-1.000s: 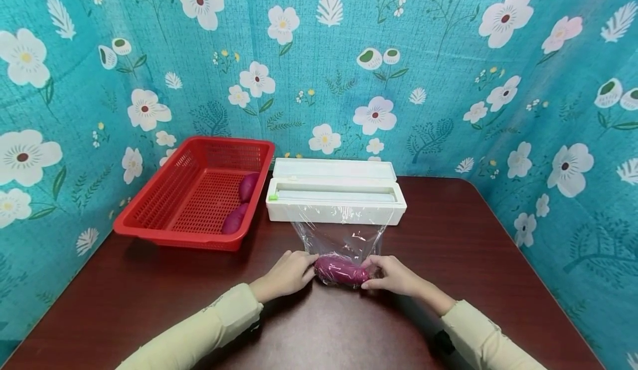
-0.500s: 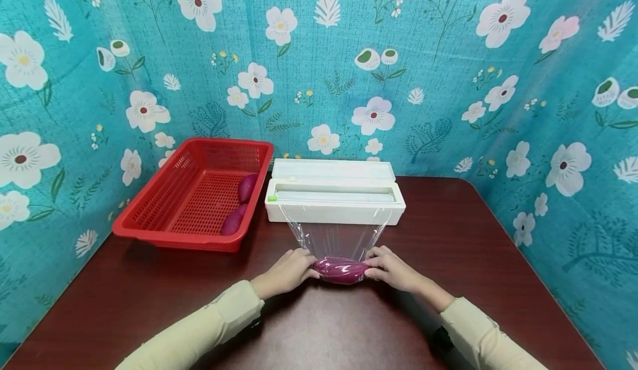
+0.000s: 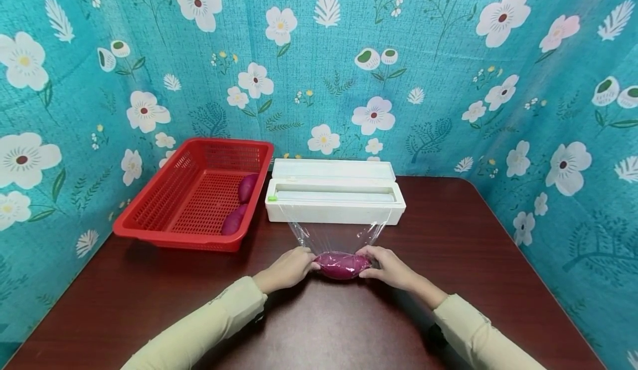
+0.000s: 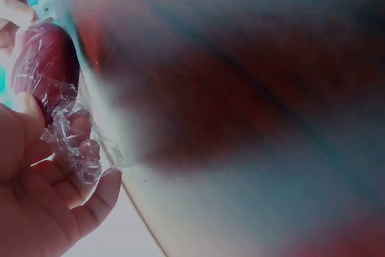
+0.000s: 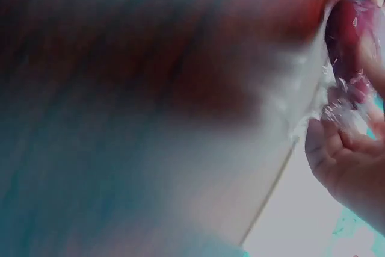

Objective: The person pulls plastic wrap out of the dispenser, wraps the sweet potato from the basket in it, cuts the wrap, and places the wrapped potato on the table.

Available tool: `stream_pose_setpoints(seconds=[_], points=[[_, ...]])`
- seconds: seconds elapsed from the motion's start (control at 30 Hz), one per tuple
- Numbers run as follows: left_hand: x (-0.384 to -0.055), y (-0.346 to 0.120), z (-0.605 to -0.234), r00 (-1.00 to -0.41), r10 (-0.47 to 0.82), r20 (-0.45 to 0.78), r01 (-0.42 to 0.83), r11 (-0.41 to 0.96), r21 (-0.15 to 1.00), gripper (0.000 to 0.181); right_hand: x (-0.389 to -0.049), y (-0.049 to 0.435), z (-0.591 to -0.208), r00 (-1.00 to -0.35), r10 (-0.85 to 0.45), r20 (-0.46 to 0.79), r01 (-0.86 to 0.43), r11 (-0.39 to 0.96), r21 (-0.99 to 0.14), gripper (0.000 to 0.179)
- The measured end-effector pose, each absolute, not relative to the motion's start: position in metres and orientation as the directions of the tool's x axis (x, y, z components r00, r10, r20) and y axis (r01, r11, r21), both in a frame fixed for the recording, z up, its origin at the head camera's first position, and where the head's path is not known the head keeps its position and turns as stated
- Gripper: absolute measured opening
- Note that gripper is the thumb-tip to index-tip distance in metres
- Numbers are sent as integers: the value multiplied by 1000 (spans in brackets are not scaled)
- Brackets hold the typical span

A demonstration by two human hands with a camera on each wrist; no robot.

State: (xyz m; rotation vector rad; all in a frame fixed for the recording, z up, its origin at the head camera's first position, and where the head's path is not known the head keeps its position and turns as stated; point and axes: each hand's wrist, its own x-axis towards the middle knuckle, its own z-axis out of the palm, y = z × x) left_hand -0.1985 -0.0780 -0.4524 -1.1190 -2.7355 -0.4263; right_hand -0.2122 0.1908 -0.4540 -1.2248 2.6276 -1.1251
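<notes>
A purple sweet potato [image 3: 341, 267] lies crosswise over the dark table, wrapped in clear cling film. From it the film [image 3: 336, 238] stretches back to a white dispenser box [image 3: 336, 214]. My left hand [image 3: 289, 269] grips the sweet potato's left end; in the left wrist view the thumb presses on its side [image 4: 51, 64] and crumpled film bunches among the fingers. At the opposite end my right hand [image 3: 391, 270] holds it between thumb and fingers. The right wrist view shows that thumb across the wrapped sweet potato [image 5: 346, 34].
A red plastic basket [image 3: 174, 238] stands at the left with two more purple sweet potatoes [image 3: 234, 220] inside. The dispenser's lid [image 3: 334, 169] is raised at the back, and a film roll [image 3: 336, 196] shows inside. A flowered blue curtain [image 3: 309, 98] hangs behind the table.
The sweet potato has turned in the hands and sits slightly farther back. The right hand's fingers let their hold shift and now reach over its right end. Basket and dispenser stay put.
</notes>
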Motion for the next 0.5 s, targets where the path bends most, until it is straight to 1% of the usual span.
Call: stream_pose_setpoints(seconds=[0.13,0.2,0.27,0.33,0.43,0.5], points=[[-200,-78,-453,-739,618,268,672,705,226,20,-219,188,-456,-674,-675,299,-686,421,-594,29],[-202,-78,-453,-741,600,302,666,715,214,21,-221,187,-455,-671,-677,303,-696,435,-572,26],[-204,-77,-452,-724,599,341,677,712,186,30,-224,186,-454,-675,-677,293,-696,452,-558,25],[-205,-76,-452,-708,610,357,689,707,160,39,-226,185,-453,-688,-675,266,-676,463,-574,23],[-208,-76,-450,-686,640,345,710,693,124,53,-229,184,-452,-719,-662,211,-616,467,-634,22],[-209,-76,-450,-696,643,320,705,696,134,66,-231,184,-452,-737,-653,174,-571,463,-678,22]])
